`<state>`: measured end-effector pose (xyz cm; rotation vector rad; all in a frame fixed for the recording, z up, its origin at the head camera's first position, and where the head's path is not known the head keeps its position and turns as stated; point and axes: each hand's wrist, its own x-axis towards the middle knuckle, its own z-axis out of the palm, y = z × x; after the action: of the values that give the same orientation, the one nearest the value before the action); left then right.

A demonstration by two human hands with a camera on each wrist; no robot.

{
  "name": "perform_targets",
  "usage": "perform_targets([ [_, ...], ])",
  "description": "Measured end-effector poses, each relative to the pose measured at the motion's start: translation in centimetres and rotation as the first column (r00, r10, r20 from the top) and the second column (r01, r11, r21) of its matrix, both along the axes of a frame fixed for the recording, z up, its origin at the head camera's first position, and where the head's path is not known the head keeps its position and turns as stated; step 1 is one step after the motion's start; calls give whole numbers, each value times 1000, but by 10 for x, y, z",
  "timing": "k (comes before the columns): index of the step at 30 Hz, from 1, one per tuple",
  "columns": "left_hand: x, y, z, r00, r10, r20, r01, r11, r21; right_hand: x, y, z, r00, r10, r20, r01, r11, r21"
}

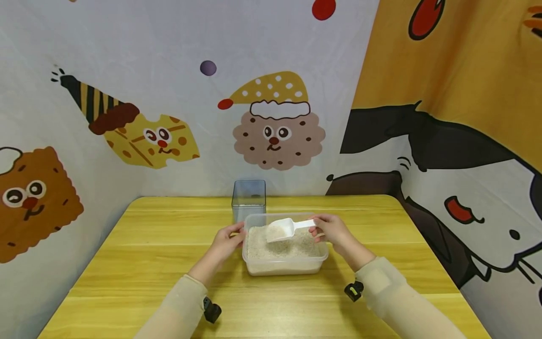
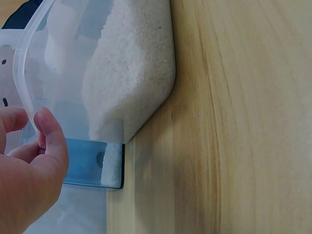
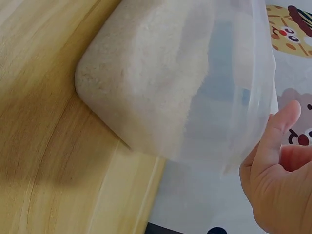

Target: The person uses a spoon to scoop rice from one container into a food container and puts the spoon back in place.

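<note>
A translucent plastic tub of white rice stands on the table. At its left end my left hand pinches the rim; the left wrist view shows thumb and fingers at the tub's edge. My right hand grips the handle of a white scoop above the tub's right side. Rice lies in the scoop's bowl, which points left over the tub. In the right wrist view the tub wall hides the scoop, and only part of the right hand shows.
A clear blue container stands just behind the tub's left end, with rice at its bottom in the left wrist view. The wooden table reaches back to a wall cloth printed with cartoon figures.
</note>
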<state>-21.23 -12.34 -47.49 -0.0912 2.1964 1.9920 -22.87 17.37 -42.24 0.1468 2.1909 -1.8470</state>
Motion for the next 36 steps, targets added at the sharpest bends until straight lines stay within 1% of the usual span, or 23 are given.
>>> perform_targets([
  [12, -1, 0, -2, 1000, 9, -4, -9, 1000, 2, -1, 6, 6, 999, -15, 48, 19, 996, -83],
  [20, -1, 1, -1, 1000, 11, -1, -11, 1000, 7, -4, 6, 8, 998, -20, 62, 28, 990, -135],
  [27, -1, 1, -1, 1000, 8, -2, -8, 1000, 3, -10, 2, 15, 998, -31, 51, 41, 980, -192],
  [32, -1, 1, -1, 1000, 7, -2, -7, 1000, -13, -17, -6, 21, 997, -61, 45, 70, 972, -226],
  [36, -2, 1, -1, 1000, 3, 1, -3, 1000, -9, -23, -13, 24, 996, -83, 45, 91, 965, -247],
])
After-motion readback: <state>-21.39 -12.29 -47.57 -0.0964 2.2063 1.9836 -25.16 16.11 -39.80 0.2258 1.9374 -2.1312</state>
